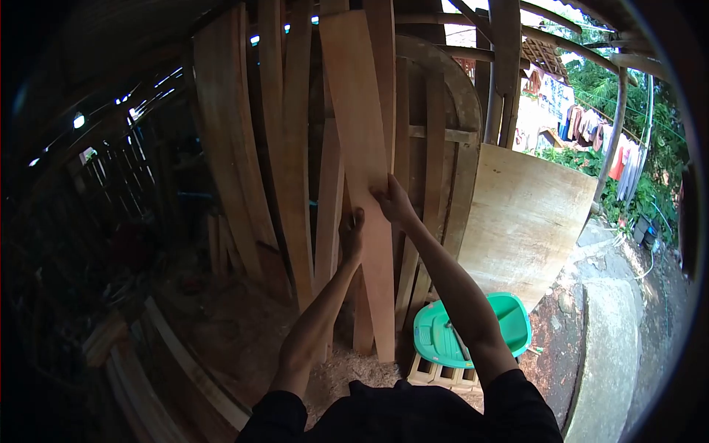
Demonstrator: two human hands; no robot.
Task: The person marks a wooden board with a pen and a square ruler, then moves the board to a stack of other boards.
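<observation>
A long, pale reddish wooden plank (362, 125) stands nearly upright in front of me, its top tilted to the left. My left hand (352, 236) is closed on its left edge, thumb pointing up and the other fingers mostly hidden. Slightly higher, my right hand (399, 204) grips the right edge with the thumb across the front face. The plank's lower end is close to the shavings-covered ground (354, 373); whether it touches cannot be made out. Directly behind it stand other upright boards (297, 140).
A green plastic tub (436, 336) with a tool handle in it sits on a slatted wooden base at lower right. A plywood sheet (524, 221) leans behind it. Timber pieces (196, 369) lie at lower left. Laundry (587, 125) hangs outside, beyond a concrete strip (609, 340).
</observation>
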